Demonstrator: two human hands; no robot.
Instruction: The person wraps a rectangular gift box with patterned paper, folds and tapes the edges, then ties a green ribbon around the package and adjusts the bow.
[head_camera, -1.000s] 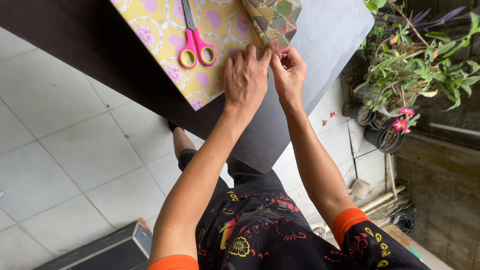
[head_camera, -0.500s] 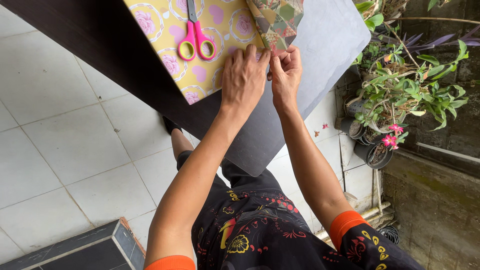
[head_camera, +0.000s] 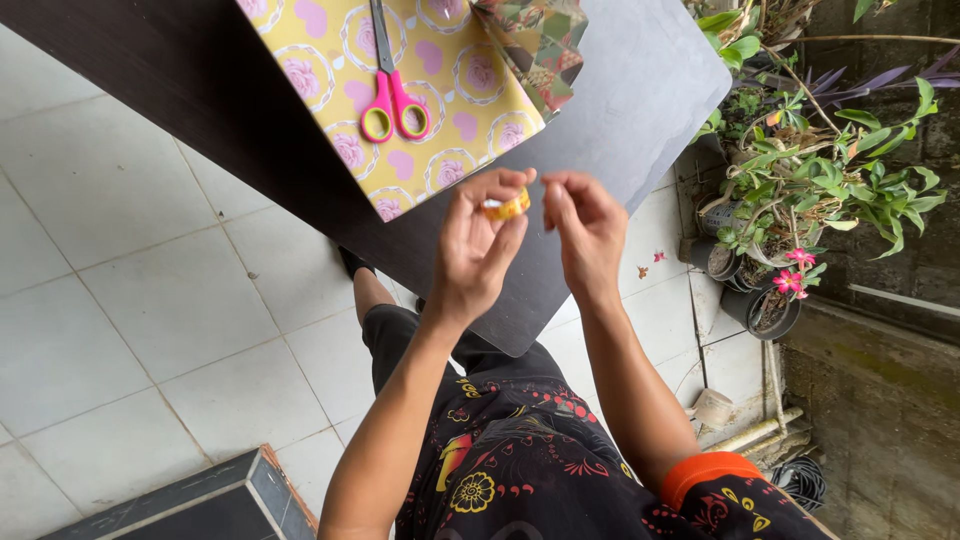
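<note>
Now lifted clear of the wrapped parcel (head_camera: 535, 45), which they pressed half a second ago: both hands, raised above the desk (head_camera: 640, 100). Left hand (head_camera: 478, 245): pinching a small yellow tape roll (head_camera: 507, 207). Right hand (head_camera: 583, 225): fingertips closed just beside the roll, seemingly on its free end. Pink scissors (head_camera: 393, 100): unmoved on yellow floral paper (head_camera: 440, 130). Judged: taping comes next.

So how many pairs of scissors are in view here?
1. The pink-handled scissors lie on the yellow patterned paper on the dark table, beyond both hands. Others could lie past the top edge of the picture.
</note>
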